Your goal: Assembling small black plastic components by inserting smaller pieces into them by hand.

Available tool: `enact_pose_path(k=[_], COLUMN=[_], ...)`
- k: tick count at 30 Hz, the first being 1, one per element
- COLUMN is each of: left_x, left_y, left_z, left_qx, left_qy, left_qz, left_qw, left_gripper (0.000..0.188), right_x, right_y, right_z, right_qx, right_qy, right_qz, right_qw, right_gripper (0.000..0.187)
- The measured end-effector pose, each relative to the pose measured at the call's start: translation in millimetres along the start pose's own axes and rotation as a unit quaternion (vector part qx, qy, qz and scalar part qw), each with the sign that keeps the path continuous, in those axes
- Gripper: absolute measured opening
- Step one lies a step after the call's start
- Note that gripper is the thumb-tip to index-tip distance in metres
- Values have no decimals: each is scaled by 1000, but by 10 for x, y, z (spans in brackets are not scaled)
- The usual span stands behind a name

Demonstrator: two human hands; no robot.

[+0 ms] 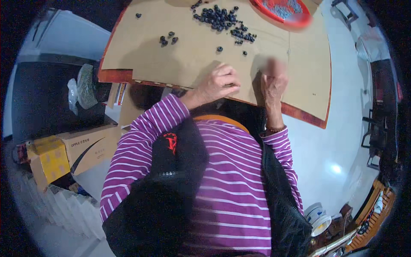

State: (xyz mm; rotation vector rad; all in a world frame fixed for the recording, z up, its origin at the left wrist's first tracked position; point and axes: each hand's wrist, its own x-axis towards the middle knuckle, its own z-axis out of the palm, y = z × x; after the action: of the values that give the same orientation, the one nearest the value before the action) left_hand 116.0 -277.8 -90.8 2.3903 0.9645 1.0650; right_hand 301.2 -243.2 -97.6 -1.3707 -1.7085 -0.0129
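Note:
My left hand (220,82) hovers at the near edge of the cardboard-covered table (308,81), fingers curled in toward the thumb. Whatever it may pinch is hidden or too small to name. To its right, my right hand (275,81) is closed above the same edge, its upper part blurred, so its contents do not show. Beyond both hands lies a pile of small round black parts (218,18), with a cluster of smaller dark pieces (243,33) beside it. Single black parts (219,49) lie nearer my hands, and a few more black parts (164,40) sit farther left.
A red round tray (295,21) of small grey pieces stands at the table's far right. Cardboard boxes (87,145) and a clear plastic bag (87,88) are at the left. A white bucket (319,220) and a wooden slatted seat (376,210) stand at lower right.

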Motion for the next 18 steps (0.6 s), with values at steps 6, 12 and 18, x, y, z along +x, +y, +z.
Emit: enact_pose_path(k=[6, 12, 18], left_x=[44, 194, 136], left_y=[-18, -110, -162], left_z=[82, 134, -20], left_qx=[27, 63, 99], left_qy=[59, 80, 146], left_qz=[-22, -64, -78], left_qw=[998, 993, 981], left_gripper=[8, 8, 26], right_x=[5, 25, -137], right_y=[-28, -155, -216], right_z=[-11, -60, 31], right_qx=[-70, 1, 73], right_qy=[-51, 16, -30], right_qz=[17, -59, -39], right_qw=[996, 998, 996], right_gripper=[23, 23, 16])
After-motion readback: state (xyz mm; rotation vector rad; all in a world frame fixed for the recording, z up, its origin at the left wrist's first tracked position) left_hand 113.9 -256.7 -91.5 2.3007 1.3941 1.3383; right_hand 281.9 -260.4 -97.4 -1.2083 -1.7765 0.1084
